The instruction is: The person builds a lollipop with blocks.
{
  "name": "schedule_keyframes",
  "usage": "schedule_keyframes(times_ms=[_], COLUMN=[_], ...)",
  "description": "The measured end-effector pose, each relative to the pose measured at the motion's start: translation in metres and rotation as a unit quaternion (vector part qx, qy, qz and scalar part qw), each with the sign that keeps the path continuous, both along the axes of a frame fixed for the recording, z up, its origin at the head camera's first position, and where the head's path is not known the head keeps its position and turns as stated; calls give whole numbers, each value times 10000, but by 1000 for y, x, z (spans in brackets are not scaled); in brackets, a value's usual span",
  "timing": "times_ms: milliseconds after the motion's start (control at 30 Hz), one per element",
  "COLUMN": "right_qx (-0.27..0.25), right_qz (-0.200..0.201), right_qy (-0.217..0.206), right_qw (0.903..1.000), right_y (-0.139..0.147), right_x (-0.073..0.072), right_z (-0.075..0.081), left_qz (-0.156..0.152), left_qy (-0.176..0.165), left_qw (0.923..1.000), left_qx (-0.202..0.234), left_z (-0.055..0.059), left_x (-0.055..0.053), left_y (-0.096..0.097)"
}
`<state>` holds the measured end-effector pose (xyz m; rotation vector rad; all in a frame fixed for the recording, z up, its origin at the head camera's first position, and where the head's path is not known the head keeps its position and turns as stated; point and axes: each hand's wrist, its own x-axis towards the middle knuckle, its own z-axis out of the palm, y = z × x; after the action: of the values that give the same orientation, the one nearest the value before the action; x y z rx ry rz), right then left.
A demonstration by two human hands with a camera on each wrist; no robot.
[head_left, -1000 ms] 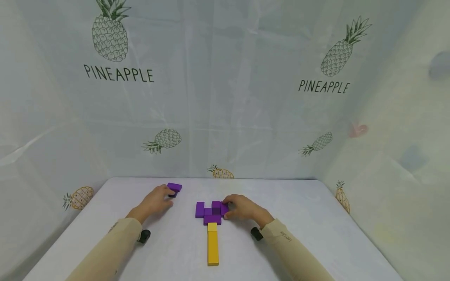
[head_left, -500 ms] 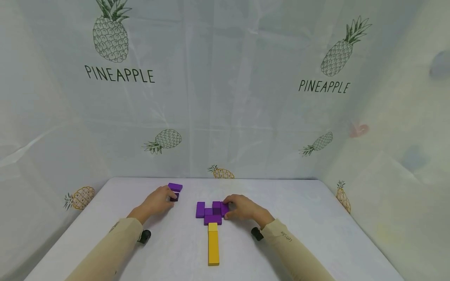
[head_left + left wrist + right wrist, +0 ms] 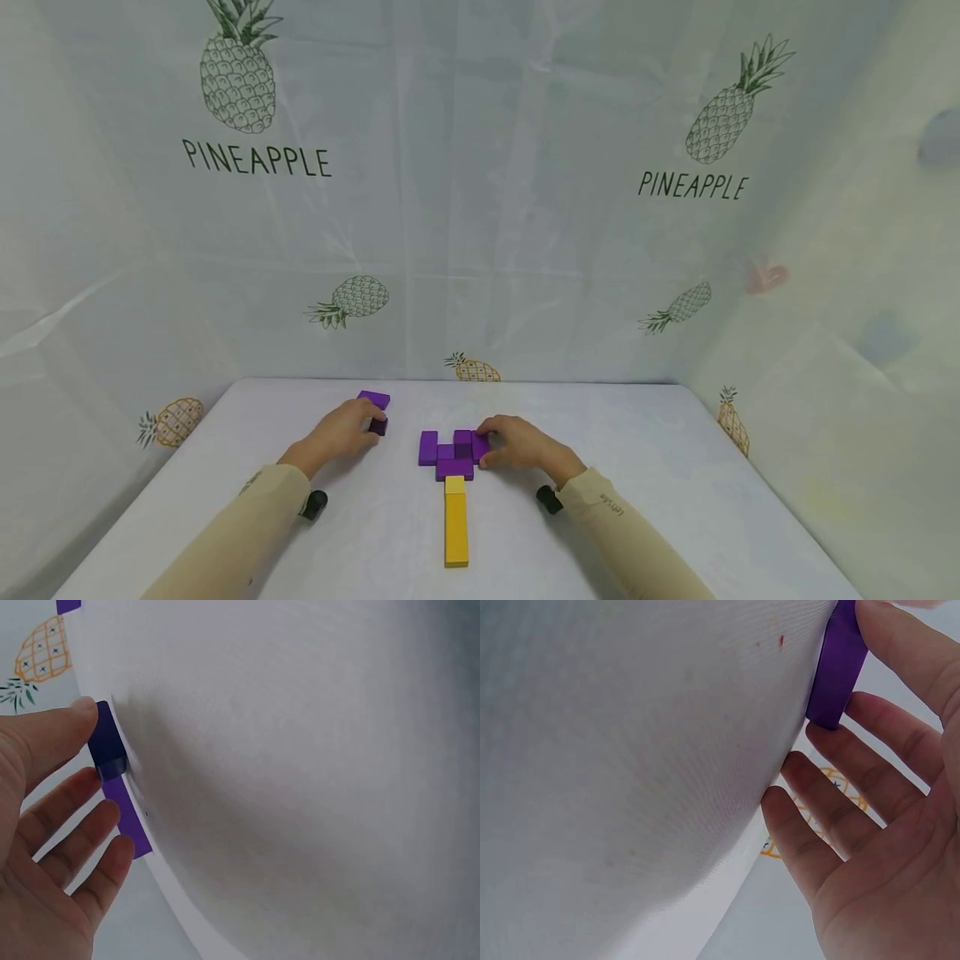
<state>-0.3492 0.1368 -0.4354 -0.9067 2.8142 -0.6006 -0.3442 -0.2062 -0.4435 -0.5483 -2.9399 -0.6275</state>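
In the head view my left hand (image 3: 339, 433) pinches a small dark purple block (image 3: 378, 427) between thumb and fingers. The left wrist view has this block (image 3: 108, 739) by the thumb and index fingertips. Just behind it lies a flat purple block (image 3: 377, 398), partly hidden by the hand. My right hand (image 3: 521, 443) holds the purple block (image 3: 480, 447) at the right end of a purple cluster; in the right wrist view the block (image 3: 836, 671) sits between thumb and fingers. The cluster also has a left block (image 3: 428, 448), a front block (image 3: 454, 470) and smaller ones between.
A small pale yellow block (image 3: 454, 485) touches the front of the cluster, and a long yellow block (image 3: 456, 531) extends from it towards me. All stand on a white table (image 3: 637, 500). A pineapple-printed curtain (image 3: 510, 208) hangs behind the far edge.
My left hand has moved slightly right and nearer, drawing the small dark block away from the flat purple block behind it. The right hand stays at the cluster.
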Motion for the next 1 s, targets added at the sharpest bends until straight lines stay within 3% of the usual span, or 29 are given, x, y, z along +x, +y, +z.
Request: schedule_keyframes(times_ms=[367, 833, 1000], right_qx=[11, 66, -7], right_qz=[-18, -21, 31], right_qy=[-39, 34, 29], right_qw=[10000, 10000, 10000], right_y=[0, 1, 0], right_x=[1, 1, 1], right_z=[0, -1, -1], left_qz=[6, -236, -161], left_qy=[-219, -158, -159], left_qw=[9997, 9992, 9988], left_qx=[94, 292, 442], left_z=[-2, -2, -1], left_x=[1, 2, 2], left_y=[4, 24, 30])
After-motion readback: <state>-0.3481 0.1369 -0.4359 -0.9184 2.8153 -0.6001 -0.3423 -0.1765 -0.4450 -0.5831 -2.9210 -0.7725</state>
